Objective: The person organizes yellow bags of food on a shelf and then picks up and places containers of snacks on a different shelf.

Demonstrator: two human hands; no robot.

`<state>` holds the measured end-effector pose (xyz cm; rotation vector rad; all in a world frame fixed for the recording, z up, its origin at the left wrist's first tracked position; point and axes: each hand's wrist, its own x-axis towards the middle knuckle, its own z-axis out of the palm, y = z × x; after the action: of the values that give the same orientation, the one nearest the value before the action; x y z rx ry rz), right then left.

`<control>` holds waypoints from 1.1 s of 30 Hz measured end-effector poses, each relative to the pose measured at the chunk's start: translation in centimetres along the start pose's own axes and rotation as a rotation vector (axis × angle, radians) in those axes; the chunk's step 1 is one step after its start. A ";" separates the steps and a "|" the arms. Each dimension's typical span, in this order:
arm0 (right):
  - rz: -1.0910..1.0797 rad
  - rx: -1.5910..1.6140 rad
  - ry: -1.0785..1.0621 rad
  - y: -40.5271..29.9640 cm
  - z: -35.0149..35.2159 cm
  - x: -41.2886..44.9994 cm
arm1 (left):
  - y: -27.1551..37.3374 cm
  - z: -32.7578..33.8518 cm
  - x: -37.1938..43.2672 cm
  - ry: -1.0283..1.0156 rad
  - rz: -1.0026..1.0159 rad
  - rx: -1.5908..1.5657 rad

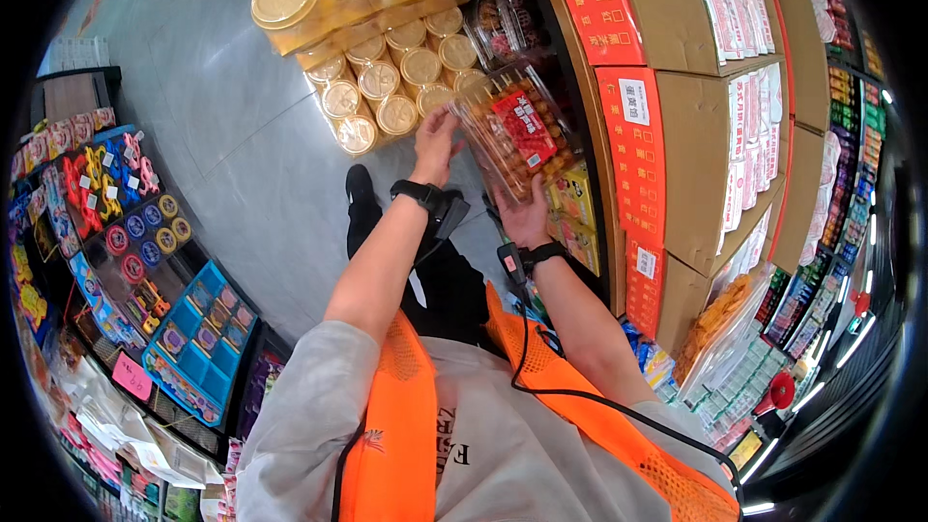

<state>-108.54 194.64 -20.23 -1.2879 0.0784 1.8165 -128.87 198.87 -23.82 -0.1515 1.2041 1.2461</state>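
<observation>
A clear plastic clamshell box of skewered snacks with a red label (518, 134) is in front of me, tilted, beside the shelf. My right hand (527, 214) holds its near end, the fingers partly hidden behind the clear plastic. At the box's left edge is my left hand (435, 145), its fingers bent and apart; whether they touch the box I cannot tell. Dark trays of packed snacks (504, 22) lie just beyond the box, on the low shelf.
Shrink-wrapped jars with yellow lids (399, 72) are stacked ahead. Cardboard cartons with red fronts (631, 152) line the right, above yellow boxes (576, 225) on the low shelf. At left stands a toy display with a blue compartment tray (199, 341). Grey floor (246, 123) lies between.
</observation>
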 end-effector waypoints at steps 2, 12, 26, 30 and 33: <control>-0.004 0.002 -0.017 0.1 0.1 -0.2 | 0.6 0.1 -0.6 -0.017 0.037 -0.023; 0.171 0.100 -0.024 0.4 3.3 -2.1 | 2.5 0.9 -1.1 0.096 0.494 0.418; 0.200 0.053 -0.049 0.1 1.8 -0.6 | 1.8 0.6 0.7 0.115 0.364 0.358; 0.089 -0.116 0.068 -1.6 0.0 0.0 | 2.4 -0.9 -0.1 0.007 0.156 0.495; -0.009 -0.186 0.128 -3.0 -0.7 -0.1 | 1.0 -1.6 -2.2 -0.084 -0.056 0.362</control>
<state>-106.00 196.10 -19.27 -1.5326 -0.0270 1.7650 -130.25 196.84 -22.37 0.1317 1.3219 0.9583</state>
